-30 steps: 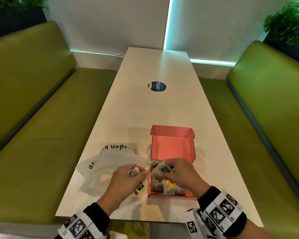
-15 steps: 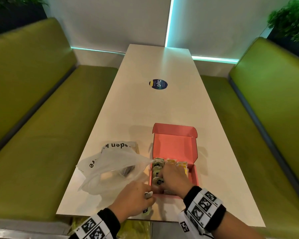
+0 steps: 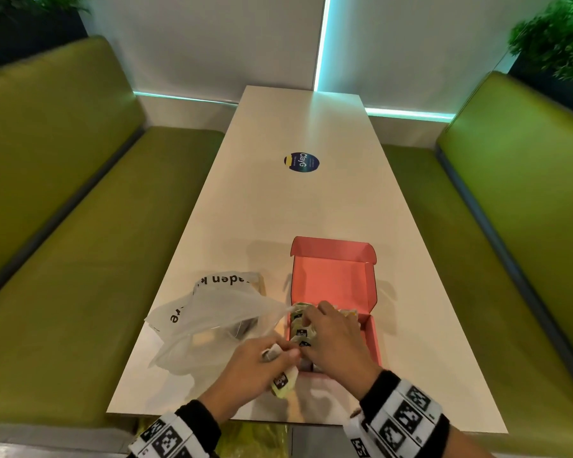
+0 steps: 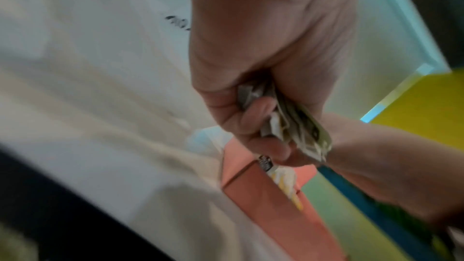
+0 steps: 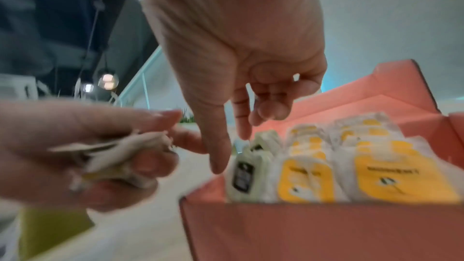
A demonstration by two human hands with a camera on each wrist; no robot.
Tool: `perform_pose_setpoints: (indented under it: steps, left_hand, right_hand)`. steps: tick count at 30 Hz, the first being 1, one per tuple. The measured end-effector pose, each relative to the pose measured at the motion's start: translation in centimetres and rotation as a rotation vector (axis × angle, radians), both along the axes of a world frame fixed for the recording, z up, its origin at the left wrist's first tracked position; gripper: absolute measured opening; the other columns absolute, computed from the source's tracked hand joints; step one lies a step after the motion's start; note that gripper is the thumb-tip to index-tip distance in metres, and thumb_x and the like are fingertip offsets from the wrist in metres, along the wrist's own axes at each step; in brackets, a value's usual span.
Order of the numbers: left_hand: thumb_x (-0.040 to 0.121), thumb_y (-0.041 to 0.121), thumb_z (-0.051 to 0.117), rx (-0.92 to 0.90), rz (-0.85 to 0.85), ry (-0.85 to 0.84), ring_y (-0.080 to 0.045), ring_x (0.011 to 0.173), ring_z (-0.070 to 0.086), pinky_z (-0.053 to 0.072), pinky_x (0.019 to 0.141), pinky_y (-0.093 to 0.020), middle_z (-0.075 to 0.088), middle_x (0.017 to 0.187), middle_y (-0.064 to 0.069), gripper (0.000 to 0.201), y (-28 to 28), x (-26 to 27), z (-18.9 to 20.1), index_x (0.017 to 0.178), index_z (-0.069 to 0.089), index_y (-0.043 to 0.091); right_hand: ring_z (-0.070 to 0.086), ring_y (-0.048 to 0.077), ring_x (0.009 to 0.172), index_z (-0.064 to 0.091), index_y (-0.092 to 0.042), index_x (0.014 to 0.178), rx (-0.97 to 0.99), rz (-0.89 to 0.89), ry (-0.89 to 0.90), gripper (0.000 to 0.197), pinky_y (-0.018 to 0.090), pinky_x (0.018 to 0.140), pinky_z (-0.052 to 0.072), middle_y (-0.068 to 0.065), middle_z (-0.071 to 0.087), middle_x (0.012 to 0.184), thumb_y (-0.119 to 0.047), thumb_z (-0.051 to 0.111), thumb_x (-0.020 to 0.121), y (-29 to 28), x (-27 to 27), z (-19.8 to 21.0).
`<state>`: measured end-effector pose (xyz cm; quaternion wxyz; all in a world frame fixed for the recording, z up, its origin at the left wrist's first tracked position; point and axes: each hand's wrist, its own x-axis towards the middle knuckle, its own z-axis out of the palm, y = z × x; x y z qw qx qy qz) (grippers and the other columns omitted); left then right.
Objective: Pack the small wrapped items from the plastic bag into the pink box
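The box (image 3: 334, 282) sits open on the table (image 3: 298, 206), lid back, with green packets (image 5: 248, 168) along its left side and yellow packets (image 5: 391, 174) beside them. The right hand (image 3: 334, 342) is over the box, fingers loosely spread, thumb and forefinger touching the green packets. Just left of the box, the left hand (image 3: 255, 368) clutches a bunch of packets (image 4: 296, 124). The bag (image 3: 212, 322) lies crumpled left of both.

Long white table (image 3: 298, 209), round blue sticker (image 3: 301, 162) at far centre. Green padded benches left (image 3: 80, 200) and right (image 3: 516, 193). White far wall (image 3: 212, 44) with cyan light strips (image 3: 321, 41); plants (image 3: 556, 38) in top corners.
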<state>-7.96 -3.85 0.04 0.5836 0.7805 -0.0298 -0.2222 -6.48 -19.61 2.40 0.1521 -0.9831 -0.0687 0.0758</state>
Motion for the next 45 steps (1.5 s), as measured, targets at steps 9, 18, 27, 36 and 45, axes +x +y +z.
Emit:
perform_pose_setpoints:
  steps: [9,18,27,36,45]
  left_hand:
    - [0.083,0.033,0.06,-0.326,0.302,0.1,-0.007,0.046,0.043,0.034,0.041,-0.019,0.051,0.053,0.002,0.025,-1.2,0.5,1.7,0.075,0.057,0.01]
    - [0.079,0.058,0.043,-0.359,0.293,0.232,-0.018,0.054,0.055,0.028,0.045,-0.022,0.06,0.069,-0.009,0.05,-0.2,1.1,1.8,0.09,0.06,0.012]
    - [0.076,0.026,0.072,-0.26,0.224,0.159,-0.014,0.045,0.054,0.028,0.044,-0.018,0.061,0.059,-0.005,0.016,0.6,0.6,1.7,0.08,0.065,0.013]
    - [0.076,0.025,0.073,-0.236,0.209,0.143,-0.015,0.045,0.054,0.032,0.039,-0.014,0.062,0.058,-0.006,0.02,0.2,0.3,1.7,0.084,0.066,0.008]
    - [0.076,0.021,0.077,-0.013,0.253,0.024,-0.02,0.055,0.057,0.05,0.049,-0.029,0.066,0.075,-0.01,0.016,0.7,0.9,0.5,0.077,0.068,0.007]
  right_hand:
    - [0.052,0.007,0.044,0.06,-0.012,0.072,0.947,-0.198,0.467,0.017,0.019,0.051,0.044,0.008,0.06,0.072,-0.021,0.069,0.082,-0.7,-2.3,1.6]
    - [0.051,0.004,0.042,0.054,-0.014,0.07,0.968,-0.216,0.44,0.022,0.013,0.042,0.033,-0.001,0.054,0.069,0.0,0.06,0.085,-1.4,-0.9,1.9]
    - [0.058,0.012,0.052,0.053,-0.014,0.086,0.914,-0.178,0.457,0.015,0.017,0.045,0.037,0.0,0.06,0.075,-0.004,0.063,0.083,-1.9,-0.9,2.5]
    - [0.061,0.015,0.054,0.062,-0.015,0.092,0.88,-0.125,0.403,0.011,0.019,0.045,0.042,0.006,0.066,0.08,-0.011,0.067,0.083,-1.8,-1.0,1.9]
    - [0.052,0.013,0.069,0.065,-0.012,0.084,0.382,-0.071,0.144,0.006,0.017,0.057,0.036,-0.001,0.06,0.074,-0.012,0.065,0.078,-2.5,0.6,1.5]
